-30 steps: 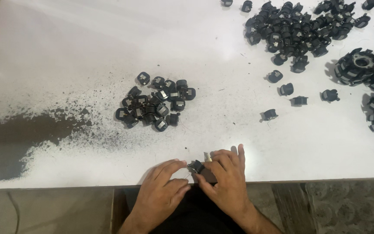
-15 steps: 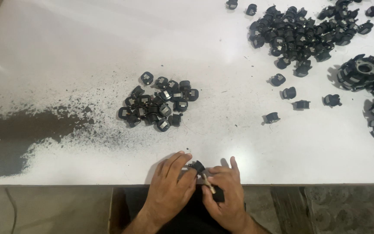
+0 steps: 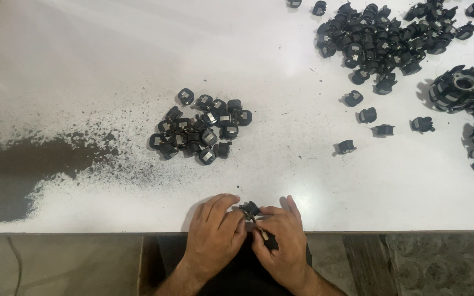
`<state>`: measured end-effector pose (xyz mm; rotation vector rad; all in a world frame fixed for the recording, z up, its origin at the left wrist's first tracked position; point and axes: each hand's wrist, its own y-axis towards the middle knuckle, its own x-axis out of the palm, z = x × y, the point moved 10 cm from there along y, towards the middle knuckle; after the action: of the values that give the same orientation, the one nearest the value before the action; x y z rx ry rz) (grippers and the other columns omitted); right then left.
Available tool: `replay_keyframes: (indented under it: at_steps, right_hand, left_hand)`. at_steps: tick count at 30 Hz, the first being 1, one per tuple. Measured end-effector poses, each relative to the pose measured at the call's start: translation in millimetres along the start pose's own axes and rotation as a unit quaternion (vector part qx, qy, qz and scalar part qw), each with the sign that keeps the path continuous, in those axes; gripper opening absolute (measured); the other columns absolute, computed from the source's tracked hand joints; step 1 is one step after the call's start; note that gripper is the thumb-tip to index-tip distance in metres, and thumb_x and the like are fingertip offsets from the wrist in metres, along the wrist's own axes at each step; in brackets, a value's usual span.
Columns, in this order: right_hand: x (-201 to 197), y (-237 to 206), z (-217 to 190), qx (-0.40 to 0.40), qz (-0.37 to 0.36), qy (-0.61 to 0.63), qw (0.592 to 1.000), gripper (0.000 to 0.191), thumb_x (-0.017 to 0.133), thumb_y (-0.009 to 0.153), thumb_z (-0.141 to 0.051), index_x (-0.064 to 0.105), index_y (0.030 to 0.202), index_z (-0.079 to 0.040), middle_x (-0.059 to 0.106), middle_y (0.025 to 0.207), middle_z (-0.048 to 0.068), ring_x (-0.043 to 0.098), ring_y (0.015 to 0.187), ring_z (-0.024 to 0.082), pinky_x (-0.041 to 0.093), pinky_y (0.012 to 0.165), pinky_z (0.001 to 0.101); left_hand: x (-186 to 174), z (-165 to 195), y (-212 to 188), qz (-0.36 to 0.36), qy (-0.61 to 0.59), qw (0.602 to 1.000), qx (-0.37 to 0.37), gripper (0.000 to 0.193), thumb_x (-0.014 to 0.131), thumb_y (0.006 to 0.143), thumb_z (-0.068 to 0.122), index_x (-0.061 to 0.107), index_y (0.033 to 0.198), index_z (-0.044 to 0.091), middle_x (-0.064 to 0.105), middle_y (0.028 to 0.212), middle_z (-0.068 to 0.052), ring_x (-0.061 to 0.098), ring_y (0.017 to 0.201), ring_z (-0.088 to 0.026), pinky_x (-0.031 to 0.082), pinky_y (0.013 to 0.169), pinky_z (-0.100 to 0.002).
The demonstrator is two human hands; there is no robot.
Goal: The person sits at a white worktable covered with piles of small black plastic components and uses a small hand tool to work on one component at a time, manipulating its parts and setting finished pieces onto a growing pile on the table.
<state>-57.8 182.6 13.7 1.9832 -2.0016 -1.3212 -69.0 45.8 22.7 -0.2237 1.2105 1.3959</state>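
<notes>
small black part (image 3: 249, 209) pinched between left hand (image 3: 213, 234) and right hand (image 3: 281, 241) fingertips — at table edge (image 3: 357, 231), below loose pile (image 3: 201, 131).

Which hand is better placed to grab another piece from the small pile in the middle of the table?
Left, probably. The left hand sits nearer the small pile of black parts; the right hand lies farther right. Both currently grip one black part.

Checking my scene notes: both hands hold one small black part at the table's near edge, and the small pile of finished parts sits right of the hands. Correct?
Not quite. In the head view the small pile lies beyond and left of the hands. The rest holds: left hand and right hand pinch one small black part at the table edge.
</notes>
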Motion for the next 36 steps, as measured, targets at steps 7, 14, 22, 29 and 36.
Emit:
replay_keyframes:
  at_steps: [7, 14, 22, 29, 36]
  right_hand:
    - [1.2, 1.3, 0.6, 0.0, -0.004, 0.004, 1.0, 0.032, 0.079, 0.075, 0.001, 0.063, 0.101, -0.007, 0.07, 0.098, 0.01, 0.072, 0.107, 0.029, 0.035, 0.117, 0.0663]
    - [-1.3, 3.3, -2.2, -0.007, 0.005, 0.0, 1.0, 0.032, 0.079, 0.074, 0.003, 0.062, 0.1, -0.007, 0.07, 0.098, 0.01, 0.072, 0.106, 0.029, 0.039, 0.116, 0.0648]
    - [-1.1, 4.9, -1.3, -0.002, 0.001, 0.02, 1.0, 0.03, 0.079, 0.073, 0.003, 0.065, 0.098, -0.006, 0.07, 0.095, 0.009, 0.072, 0.104, 0.029, 0.039, 0.117, 0.0633]
    - [-0.1, 5.5, -0.3, 0.0, -0.009, 0.021, 1.0, 0.029, 0.078, 0.072, 0.004, 0.066, 0.097, -0.006, 0.071, 0.094, 0.008, 0.072, 0.105, 0.028, 0.038, 0.118, 0.0625]
    - [-0.4, 6.6, -2.1, -0.005, -0.003, 0.017, 1.0, 0.029, 0.078, 0.073, 0.004, 0.066, 0.098, -0.006, 0.069, 0.094, 0.008, 0.072, 0.104, 0.028, 0.037, 0.118, 0.063]
  left_hand:
    - [-5.1, 5.1, 3.9, 0.009, -0.018, 1.0, 0.017, 0.023, 0.078, 0.078, 0.008, 0.067, 0.097, 0.005, 0.06, 0.124, -0.014, 0.058, 0.122, -0.032, 0.049, 0.099, -0.048]
    - [-8.0, 8.5, 0.1, 0.031, 0.019, 0.998, 0.055, 0.022, 0.077, 0.083, 0.008, 0.068, 0.104, 0.006, 0.06, 0.128, -0.011, 0.059, 0.124, -0.028, 0.05, 0.101, -0.045]
    - [-5.7, 15.0, -3.6, 0.017, 0.03, 0.995, 0.089, 0.018, 0.075, 0.087, 0.01, 0.069, 0.103, 0.006, 0.06, 0.128, -0.01, 0.058, 0.126, -0.028, 0.048, 0.104, -0.047]
    - [-8.5, 11.3, 0.8, 0.031, -0.006, 0.998, 0.053, 0.017, 0.076, 0.09, 0.012, 0.071, 0.104, 0.006, 0.061, 0.131, -0.009, 0.059, 0.127, -0.028, 0.047, 0.104, -0.046]
    - [-5.9, -11.9, 2.4, 0.009, -0.041, 0.998, -0.055, 0.018, 0.079, 0.079, 0.01, 0.071, 0.094, 0.009, 0.065, 0.122, -0.005, 0.062, 0.122, -0.027, 0.043, 0.101, -0.047]
